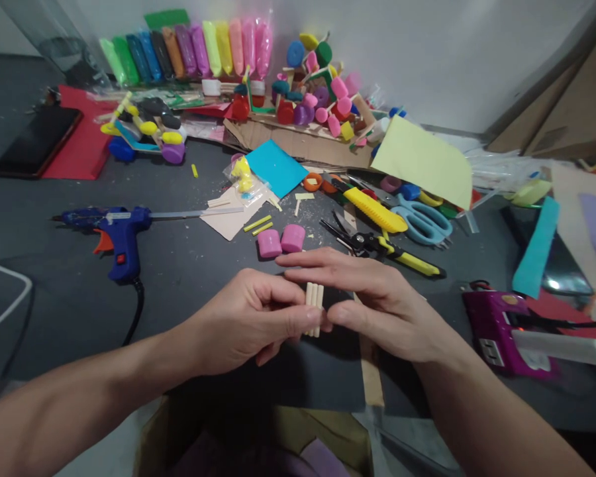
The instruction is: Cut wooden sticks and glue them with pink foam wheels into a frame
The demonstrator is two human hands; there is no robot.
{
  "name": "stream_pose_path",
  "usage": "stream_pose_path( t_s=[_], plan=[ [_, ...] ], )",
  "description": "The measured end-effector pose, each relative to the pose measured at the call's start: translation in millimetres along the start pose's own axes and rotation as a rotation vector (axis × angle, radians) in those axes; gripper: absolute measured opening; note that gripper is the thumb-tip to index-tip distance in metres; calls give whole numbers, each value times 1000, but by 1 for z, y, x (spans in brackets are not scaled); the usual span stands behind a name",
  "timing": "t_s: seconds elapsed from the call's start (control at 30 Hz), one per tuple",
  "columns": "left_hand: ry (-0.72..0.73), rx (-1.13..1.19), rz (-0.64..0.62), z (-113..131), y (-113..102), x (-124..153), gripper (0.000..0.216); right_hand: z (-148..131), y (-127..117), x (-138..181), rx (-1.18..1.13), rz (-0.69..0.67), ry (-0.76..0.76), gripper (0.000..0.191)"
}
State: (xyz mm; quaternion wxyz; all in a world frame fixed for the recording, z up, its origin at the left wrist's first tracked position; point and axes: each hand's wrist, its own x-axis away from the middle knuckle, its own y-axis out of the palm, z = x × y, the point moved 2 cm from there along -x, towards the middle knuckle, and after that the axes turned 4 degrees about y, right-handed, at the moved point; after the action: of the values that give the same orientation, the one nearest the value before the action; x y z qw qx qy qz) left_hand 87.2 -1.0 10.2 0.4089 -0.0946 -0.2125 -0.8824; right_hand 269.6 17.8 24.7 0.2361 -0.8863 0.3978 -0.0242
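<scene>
My left hand pinches a small row of short wooden sticks between thumb and fingers, held upright above the dark table near its front edge. My right hand arches around the far and right side of the sticks, thumb and fingers apart; whether a fingertip touches them I cannot tell. Just beyond the hands stand two pink bottle caps. Behind the caps lie two short yellow-green sticks. More pale sticks rest on a beige paper piece.
A blue glue gun lies left, its cord running forward. Right of centre are pliers, a yellow cutter and blue scissors. A purple power adapter sits right. Colourful clay packs and a toy car stand behind.
</scene>
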Motion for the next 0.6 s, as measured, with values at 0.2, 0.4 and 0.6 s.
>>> stream_pose_path(
  t_s=[0.2, 0.4, 0.6],
  plan=[
    [78, -233, 51, 0, 0, 2, 34, -1, 4, 2, -146, 134, 102, 20],
    [435, -675, 89, 1, -3, 3, 34, -7, 5, 2, -88, 226, 93, 6],
    [525, -777, 103, 1, -2, 6, 29, -10, 8, 2, 10, 275, 63, 7]
  ],
)
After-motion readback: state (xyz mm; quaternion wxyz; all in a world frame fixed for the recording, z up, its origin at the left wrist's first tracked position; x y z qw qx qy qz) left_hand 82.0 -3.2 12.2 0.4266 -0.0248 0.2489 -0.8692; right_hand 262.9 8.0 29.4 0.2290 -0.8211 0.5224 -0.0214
